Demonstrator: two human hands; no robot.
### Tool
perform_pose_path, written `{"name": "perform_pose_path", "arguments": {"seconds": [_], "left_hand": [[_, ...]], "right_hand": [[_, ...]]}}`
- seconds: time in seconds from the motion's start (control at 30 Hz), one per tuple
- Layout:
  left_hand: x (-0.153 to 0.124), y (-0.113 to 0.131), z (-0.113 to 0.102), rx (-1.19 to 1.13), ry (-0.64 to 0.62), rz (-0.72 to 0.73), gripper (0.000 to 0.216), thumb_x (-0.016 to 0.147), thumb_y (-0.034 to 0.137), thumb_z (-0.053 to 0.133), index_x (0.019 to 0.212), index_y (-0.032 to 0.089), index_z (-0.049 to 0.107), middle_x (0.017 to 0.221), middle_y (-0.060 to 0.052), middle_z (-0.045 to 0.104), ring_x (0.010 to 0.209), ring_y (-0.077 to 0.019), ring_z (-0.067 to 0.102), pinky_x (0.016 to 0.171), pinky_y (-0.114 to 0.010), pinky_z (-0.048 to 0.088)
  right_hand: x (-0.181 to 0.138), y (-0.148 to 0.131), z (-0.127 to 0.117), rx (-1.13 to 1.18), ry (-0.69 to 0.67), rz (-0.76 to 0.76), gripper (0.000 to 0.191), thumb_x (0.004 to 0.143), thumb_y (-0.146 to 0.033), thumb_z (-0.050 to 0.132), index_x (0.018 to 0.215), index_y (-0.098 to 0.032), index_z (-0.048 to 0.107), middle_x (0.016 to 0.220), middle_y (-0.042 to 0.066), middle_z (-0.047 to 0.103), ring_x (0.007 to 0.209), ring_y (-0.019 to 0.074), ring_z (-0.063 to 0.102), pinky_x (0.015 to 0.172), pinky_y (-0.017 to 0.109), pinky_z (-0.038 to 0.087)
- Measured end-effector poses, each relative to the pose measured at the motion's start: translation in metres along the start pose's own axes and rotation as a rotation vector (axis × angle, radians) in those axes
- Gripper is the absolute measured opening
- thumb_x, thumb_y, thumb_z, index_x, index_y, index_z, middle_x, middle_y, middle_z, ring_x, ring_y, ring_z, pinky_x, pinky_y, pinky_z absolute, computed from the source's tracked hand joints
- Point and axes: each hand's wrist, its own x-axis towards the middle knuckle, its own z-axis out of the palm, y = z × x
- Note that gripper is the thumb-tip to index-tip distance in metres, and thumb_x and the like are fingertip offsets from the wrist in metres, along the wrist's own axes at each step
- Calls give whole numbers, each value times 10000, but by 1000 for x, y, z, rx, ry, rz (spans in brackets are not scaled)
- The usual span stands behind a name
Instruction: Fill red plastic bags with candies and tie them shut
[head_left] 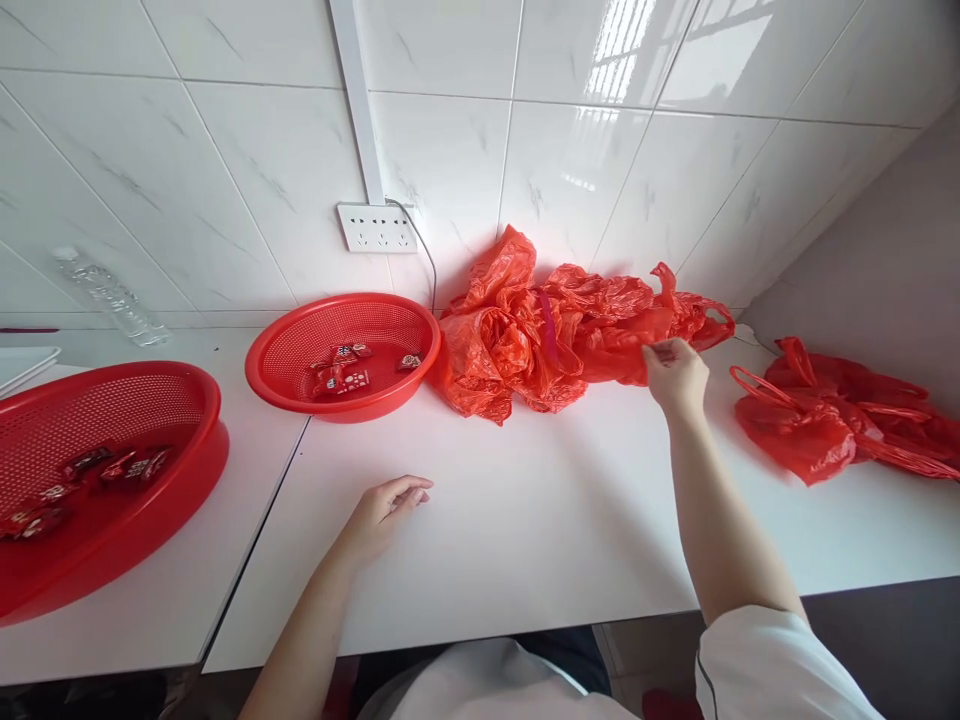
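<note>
Thin red plastic bags (517,340) lie crumpled in a heap against the tiled wall. At the right part of this heap, my right hand (677,380) has its fingers closed in a pinch on the edge of a red plastic bag (626,345). My left hand (386,510) is over the white table in front of me, fingers loosely stretched out, holding nothing. Beyond it stands a round red plastic basket (300,395) with several small wrapped packets (341,378) inside.
A larger red basket (206,410) with several dark-red packets (120,465) stands at the left. More red bags (832,410) lie at the right. A clear plastic bottle (112,300) leans by the wall. A cable (424,245) hangs from the socket panel (375,228).
</note>
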Motion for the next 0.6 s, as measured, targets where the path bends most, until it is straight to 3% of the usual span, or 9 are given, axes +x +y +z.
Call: {"name": "perform_pose_path", "arguments": {"seconds": [0.13,0.2,0.27,0.33,0.4,0.5,0.6], "left_hand": [[2,1,2,-9,-4,17,374,959,485,492,1134,228,699,1043,-41,728,1032,-200,669,951,-323,495],[3,4,4,-18,-12,30,365,961,481,492,1133,235,699,1055,-40,723,1027,-198,667,937,-322,499],[4,10,7,-23,-19,51,349,965,472,489,1131,246,698,1088,-36,714,1025,-192,662,926,-319,504],[5,19,10,-5,-25,87,326,969,457,489,1130,257,690,1125,-33,699,1022,-184,657,913,-316,512],[5,28,14,33,-23,143,302,973,433,489,1153,268,667,1173,-31,672,1015,-172,650,899,-313,524],[6,46,21,87,16,248,319,972,387,496,1265,293,583,1293,-46,595,1057,-171,636,872,-317,556],[14,69,30,211,140,425,505,946,353,545,1434,302,428,1486,-97,430,1314,-248,502,993,-409,526]], "right_hand": [[-11,-43,-24,278,344,-242,185,898,-414,464,925,-231,453,1085,149,616,1003,231,610,874,423,457],[-20,-67,-32,471,586,-397,180,949,-424,421,898,-255,387,1010,109,591,984,235,615,895,468,457],[-30,-88,-35,568,781,-457,214,972,-448,397,859,-271,353,905,59,544,899,230,609,887,492,459],[-39,-102,-31,621,838,-429,227,971,-460,395,840,-278,360,846,27,502,845,223,600,867,483,469],[-48,-109,-22,683,697,-406,227,949,-459,452,832,-273,397,822,12,507,836,216,610,855,453,481],[-53,-110,-4,706,292,-397,288,875,-462,612,771,-237,465,782,3,564,768,180,602,774,365,487],[-42,-112,6,604,-47,-321,381,832,-495,678,666,-204,497,651,-23,529,600,118,487,601,274,409]]}}
